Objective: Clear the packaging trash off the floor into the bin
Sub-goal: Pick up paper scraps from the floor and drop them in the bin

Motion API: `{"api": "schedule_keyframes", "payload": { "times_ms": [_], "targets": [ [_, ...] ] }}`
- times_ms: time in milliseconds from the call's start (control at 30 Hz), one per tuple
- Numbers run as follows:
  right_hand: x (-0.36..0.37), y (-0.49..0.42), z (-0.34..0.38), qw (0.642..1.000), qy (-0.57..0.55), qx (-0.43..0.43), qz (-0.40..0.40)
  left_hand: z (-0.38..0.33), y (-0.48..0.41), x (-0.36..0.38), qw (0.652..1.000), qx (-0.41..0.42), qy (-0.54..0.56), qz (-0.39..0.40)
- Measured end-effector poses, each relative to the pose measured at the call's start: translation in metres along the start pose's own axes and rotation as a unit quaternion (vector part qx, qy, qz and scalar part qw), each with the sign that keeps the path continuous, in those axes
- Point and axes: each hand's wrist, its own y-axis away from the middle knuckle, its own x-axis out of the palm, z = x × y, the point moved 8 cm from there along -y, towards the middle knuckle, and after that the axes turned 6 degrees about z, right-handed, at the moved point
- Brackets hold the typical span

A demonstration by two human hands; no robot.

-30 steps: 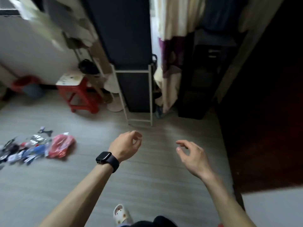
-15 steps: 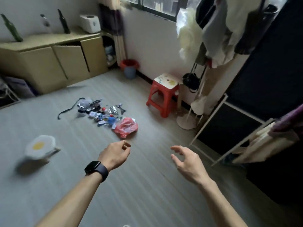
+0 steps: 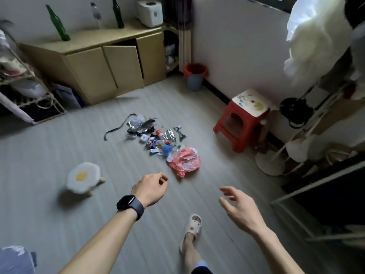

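Note:
A heap of packaging trash lies on the grey floor ahead: foil wrappers, small blue and white packets, a black strip and a crumpled red plastic bag nearest me. The bin, blue-grey with a red liner, stands in the far corner by the wall. My left hand, a watch on its wrist, hovers just short of the red bag with fingers loosely curled and holding nothing. My right hand is held out low on the right, fingers spread and empty.
A small stool with a fried-egg cushion stands to the left. A red plastic stool sits by the right wall beside a coat stand base. Low cabinets line the back wall. My foot in a white slipper is forward.
My view has swung left and down from the dark wardrobe to the trash heap, which now lies straight ahead and closer. Both hands stay raised and empty; a slippered foot has stepped forward.

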Motion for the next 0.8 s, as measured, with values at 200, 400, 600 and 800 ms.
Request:
{"api": "schedule_keyframes", "payload": {
  "times_ms": [200,400,600,800],
  "targets": [
    [-0.011,-0.152,0.026,0.999,-0.013,0.023,0.042,0.018,-0.119,-0.057,0.998,-0.057,0.005,0.011],
    [-0.030,-0.273,0.051,0.996,0.008,0.058,0.068,0.027,-0.212,-0.088,0.995,-0.084,0.025,0.045],
    [-0.030,-0.397,0.050,0.991,0.011,0.114,0.066,0.028,-0.348,-0.108,0.993,-0.075,0.006,0.093],
    [0.002,-0.539,0.024,0.977,0.009,0.199,0.077,0.032,-0.524,-0.117,0.988,-0.026,-0.058,0.138]
  ]
}}
